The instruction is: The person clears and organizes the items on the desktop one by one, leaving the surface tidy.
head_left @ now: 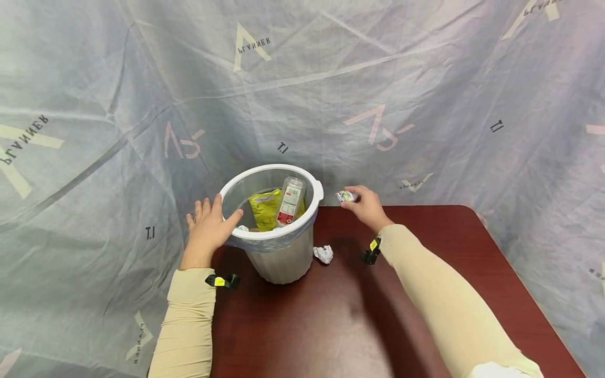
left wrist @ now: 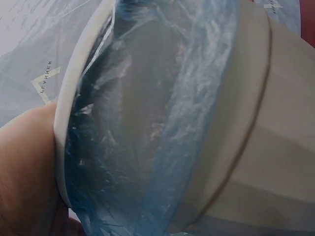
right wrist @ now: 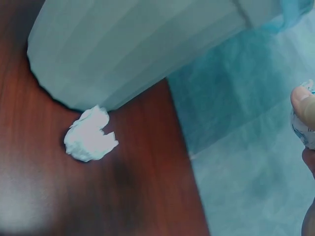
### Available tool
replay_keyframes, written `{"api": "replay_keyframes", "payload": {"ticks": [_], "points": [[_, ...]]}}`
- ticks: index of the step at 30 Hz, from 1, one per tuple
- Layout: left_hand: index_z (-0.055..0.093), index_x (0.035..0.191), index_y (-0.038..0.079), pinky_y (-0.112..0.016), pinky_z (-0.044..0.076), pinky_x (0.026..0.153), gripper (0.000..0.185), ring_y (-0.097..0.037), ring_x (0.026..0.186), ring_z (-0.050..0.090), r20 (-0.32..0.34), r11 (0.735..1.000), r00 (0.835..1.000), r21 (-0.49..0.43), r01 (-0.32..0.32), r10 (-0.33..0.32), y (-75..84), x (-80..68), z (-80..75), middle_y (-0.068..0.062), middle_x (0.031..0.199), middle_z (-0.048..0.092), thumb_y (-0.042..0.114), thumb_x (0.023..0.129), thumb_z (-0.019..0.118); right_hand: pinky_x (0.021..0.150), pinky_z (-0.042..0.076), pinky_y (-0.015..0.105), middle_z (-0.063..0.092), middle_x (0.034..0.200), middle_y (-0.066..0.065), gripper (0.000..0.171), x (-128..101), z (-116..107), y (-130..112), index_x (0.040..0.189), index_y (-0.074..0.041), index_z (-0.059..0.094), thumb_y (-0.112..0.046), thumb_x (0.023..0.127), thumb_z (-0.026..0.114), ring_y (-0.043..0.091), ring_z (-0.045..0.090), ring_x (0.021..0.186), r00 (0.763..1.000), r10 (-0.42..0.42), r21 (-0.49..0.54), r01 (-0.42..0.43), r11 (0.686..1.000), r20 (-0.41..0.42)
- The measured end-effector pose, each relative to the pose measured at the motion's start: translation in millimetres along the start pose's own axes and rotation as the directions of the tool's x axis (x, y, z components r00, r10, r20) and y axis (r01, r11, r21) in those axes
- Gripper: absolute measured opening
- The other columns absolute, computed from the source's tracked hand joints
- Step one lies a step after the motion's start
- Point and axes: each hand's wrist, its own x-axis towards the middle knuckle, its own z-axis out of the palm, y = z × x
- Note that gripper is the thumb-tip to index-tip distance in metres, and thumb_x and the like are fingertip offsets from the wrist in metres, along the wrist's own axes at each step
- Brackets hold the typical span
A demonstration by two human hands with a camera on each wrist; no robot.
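A grey trash can point(head_left: 285, 262) with a white rim and a thin bluish liner point(left wrist: 192, 98) stands on the table. In it lie a clear plastic bottle point(head_left: 291, 199) with a red and white label and a yellow wrapper point(head_left: 266, 210). My left hand point(head_left: 208, 226) rests on the left of the rim, fingers spread and thumb over the edge. To the right of the can, above the table's back edge, my right hand point(head_left: 366, 206) pinches a crumpled piece of printed paper point(head_left: 346, 196) between thumb and fingers. A crumpled white paper ball point(right wrist: 89, 135) lies beside the can's base.
The dark red wooden table point(head_left: 302, 325) has its back edge close to a grey printed cloth backdrop point(head_left: 302, 79). More cloth hangs at the left and right sides. Some small whitish scraps show low inside the can.
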Motion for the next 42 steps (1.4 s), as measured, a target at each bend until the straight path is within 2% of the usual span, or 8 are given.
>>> {"api": "replay_keyframes", "payload": {"ticks": [7,22,29,34,42], "points": [[0.006,0.163,0.005,-0.074,-0.008,0.112,0.099,-0.05,0.15,-0.013,0.004,1.0,1.0,-0.005,0.002,-0.002,-0.1,-0.8,0.2,-0.035,0.163,0.005,0.073,0.096,0.035,0.08,0.055,0.041,0.063,0.131,0.012,0.049,9.7,-6.8,-29.0,0.133,-0.008,0.067,-0.017,0.087,0.081,0.028,0.065,0.098,0.999,-0.032,0.001,0.032,0.999,-0.022],[0.006,0.163,0.004,-0.073,-0.009,0.113,0.101,-0.051,0.15,-0.012,0.004,1.0,1.0,-0.015,-0.008,0.008,0.9,-3.2,-0.5,-0.035,0.162,0.006,0.074,0.096,0.035,0.081,0.056,0.039,0.065,0.13,0.009,0.048,22.4,-10.4,-85.3,0.131,-0.011,0.069,-0.018,0.086,0.083,0.026,0.066,0.095,0.992,-0.113,0.072,0.116,0.991,-0.053],[0.006,0.163,0.004,-0.073,-0.009,0.112,0.1,-0.051,0.15,-0.012,-0.001,1.0,1.0,-0.011,-0.007,0.007,0.0,-2.3,-1.0,-0.035,0.162,0.006,0.073,0.096,0.035,0.08,0.056,0.038,0.063,0.134,0.004,0.047,26.3,3.3,-117.4,0.134,-0.018,0.067,-0.024,0.089,0.08,0.021,0.065,0.096,0.992,-0.122,0.083,0.121,0.989,0.01],[0.006,0.163,0.004,-0.073,-0.009,0.112,0.1,-0.051,0.15,-0.012,0.001,1.0,1.0,-0.009,-0.004,0.004,0.5,-2.3,-0.4,-0.035,0.162,0.006,0.073,0.096,0.035,0.079,0.055,0.038,0.062,0.135,0.003,0.049,24.3,18.9,-139.9,0.136,-0.016,0.066,-0.025,0.09,0.079,0.02,0.064,0.095,0.99,-0.119,0.102,0.112,0.989,0.073],[0.005,0.163,0.004,-0.073,-0.008,0.113,0.098,-0.051,0.15,-0.013,0.006,1.0,1.0,-0.012,0.002,-0.002,0.8,-2.1,-0.3,-0.035,0.163,0.004,0.071,0.097,0.037,0.079,0.055,0.034,0.062,0.134,0.0,0.05,17.0,39.1,-164.2,0.139,-0.022,0.064,-0.03,0.092,0.077,0.016,0.064,0.097,0.97,-0.118,0.094,0.1,0.991,0.212]]}}
